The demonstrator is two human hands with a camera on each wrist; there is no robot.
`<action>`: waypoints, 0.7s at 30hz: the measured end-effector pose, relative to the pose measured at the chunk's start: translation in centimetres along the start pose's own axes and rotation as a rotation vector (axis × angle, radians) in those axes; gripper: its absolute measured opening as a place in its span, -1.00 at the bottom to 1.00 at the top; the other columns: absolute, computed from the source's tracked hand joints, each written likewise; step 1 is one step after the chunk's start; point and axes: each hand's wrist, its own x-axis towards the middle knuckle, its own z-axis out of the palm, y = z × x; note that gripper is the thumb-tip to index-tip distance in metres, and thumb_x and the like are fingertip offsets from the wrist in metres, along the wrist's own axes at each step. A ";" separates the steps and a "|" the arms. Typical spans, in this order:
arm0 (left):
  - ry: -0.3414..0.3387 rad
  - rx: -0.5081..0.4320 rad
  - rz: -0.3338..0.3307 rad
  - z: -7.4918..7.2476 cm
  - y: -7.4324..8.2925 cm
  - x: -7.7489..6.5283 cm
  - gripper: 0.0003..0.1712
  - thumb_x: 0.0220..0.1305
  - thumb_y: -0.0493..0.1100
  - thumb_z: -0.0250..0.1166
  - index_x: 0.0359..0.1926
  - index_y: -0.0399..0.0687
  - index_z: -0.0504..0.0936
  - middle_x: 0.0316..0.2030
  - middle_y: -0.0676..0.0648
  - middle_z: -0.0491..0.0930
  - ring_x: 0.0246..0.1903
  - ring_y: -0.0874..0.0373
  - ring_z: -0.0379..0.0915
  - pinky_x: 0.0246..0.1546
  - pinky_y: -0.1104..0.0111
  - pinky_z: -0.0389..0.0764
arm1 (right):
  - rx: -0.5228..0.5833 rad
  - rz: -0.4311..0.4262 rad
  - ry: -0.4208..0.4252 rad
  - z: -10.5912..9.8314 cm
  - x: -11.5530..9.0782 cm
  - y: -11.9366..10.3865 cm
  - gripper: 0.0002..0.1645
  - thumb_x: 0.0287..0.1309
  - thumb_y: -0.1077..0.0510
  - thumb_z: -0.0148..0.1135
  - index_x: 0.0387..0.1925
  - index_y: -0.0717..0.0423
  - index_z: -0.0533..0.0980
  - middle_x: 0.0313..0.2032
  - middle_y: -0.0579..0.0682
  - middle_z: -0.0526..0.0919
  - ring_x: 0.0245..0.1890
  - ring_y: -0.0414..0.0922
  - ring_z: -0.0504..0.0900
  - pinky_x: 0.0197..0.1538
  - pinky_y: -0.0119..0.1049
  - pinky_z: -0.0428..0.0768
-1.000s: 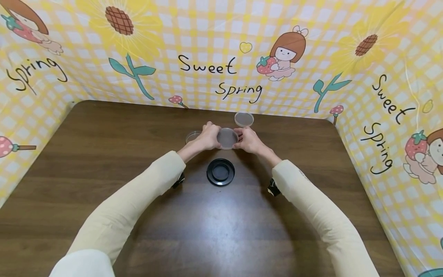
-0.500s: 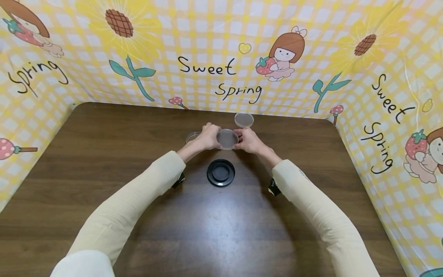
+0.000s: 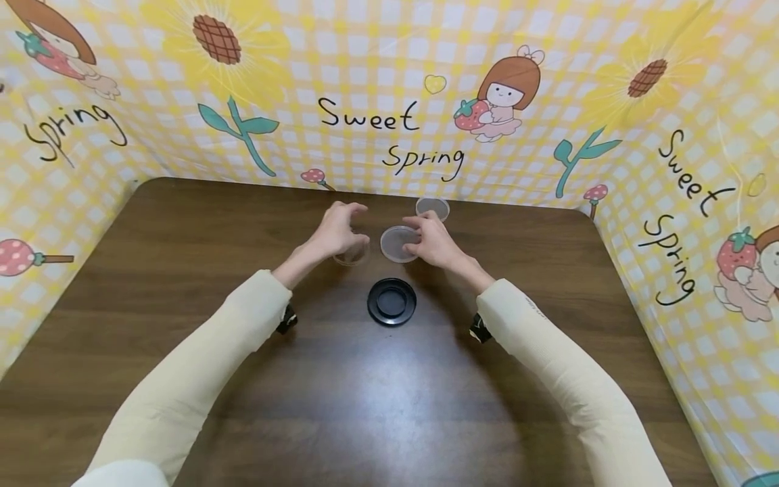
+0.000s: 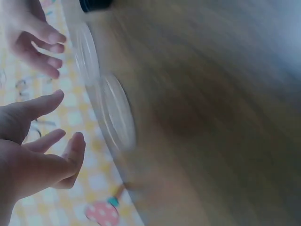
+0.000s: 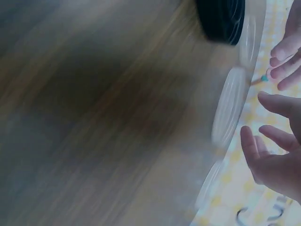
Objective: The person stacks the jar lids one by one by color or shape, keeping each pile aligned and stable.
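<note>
Left hand [image 3: 341, 228] swung off middle clear dish [image 3: 394, 245] to above left clear dish [image 3: 354, 258]; right hand [image 3: 437, 241] over middle dish's edge. All fingers spread, empty. Middle dish rests on desk [image 3: 182, 270] beyond black disc [image 3: 392, 302], perhaps for alignment.

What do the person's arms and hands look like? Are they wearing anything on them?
The left sleeve and right sleeve are long and cream. Small dark marks on the right one are too tiny to read. A small black object shows by the left cuff, with another by the right. The left hand and right hand wear no gloves.
</note>
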 end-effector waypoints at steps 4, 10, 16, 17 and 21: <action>0.022 -0.021 -0.058 -1.3 -2.1 -1.5 -0.29 0.06 -0.30 0.44 0.24 -0.40 0.40 0.08 -0.43 0.45 0.10 -0.22 0.22 0.11 0.00 0.26 | 0.043 -0.033 -0.030 1.0 0.8 -2.1 -0.33 0.07 0.29 0.37 0.23 0.36 0.40 0.04 0.27 0.38 -0.07 0.06 0.49 0.01 -0.17 0.46; -0.022 -0.067 -0.147 -1.3 -3.6 -3.2 -0.23 0.02 -0.30 0.47 0.27 -0.38 0.38 0.04 -0.39 0.40 -0.02 -0.18 0.34 0.01 0.07 0.43 | -0.051 -0.067 -0.081 2.5 1.4 -3.9 -0.37 0.04 0.29 0.40 0.17 0.39 0.44 -0.29 0.26 0.62 0.16 0.04 0.37 0.22 -0.15 0.32; -0.047 -0.076 -0.150 -0.7 -3.9 -4.2 -0.17 -0.02 -0.33 0.48 0.28 -0.43 0.33 0.05 -0.42 0.36 0.00 -0.22 0.36 0.01 0.09 0.47 | -0.070 -0.026 -0.129 3.9 2.0 -5.3 -0.27 0.04 0.29 0.41 0.25 0.41 0.36 0.10 0.28 0.45 0.07 0.03 0.40 0.15 -0.19 0.38; -0.043 -0.064 -0.146 -0.7 -3.9 -4.2 -0.17 -0.02 -0.33 0.48 0.28 -0.44 0.33 0.04 -0.43 0.37 0.00 -0.22 0.35 0.02 0.08 0.45 | -0.081 -0.024 -0.137 4.1 2.3 -5.5 -0.26 0.04 0.29 0.41 0.25 0.41 0.36 0.09 0.28 0.48 0.11 0.03 0.38 0.17 -0.19 0.36; -0.027 -0.033 -0.134 -0.7 -4.1 -4.4 -0.16 -0.04 -0.34 0.49 0.27 -0.47 0.33 0.00 -0.42 0.41 0.00 -0.21 0.30 0.01 0.06 0.41 | -0.127 -0.015 -0.148 5.0 3.2 -6.4 -0.26 0.01 0.26 0.44 0.22 0.42 0.38 0.12 0.20 0.55 0.27 0.05 0.23 0.27 -0.18 0.27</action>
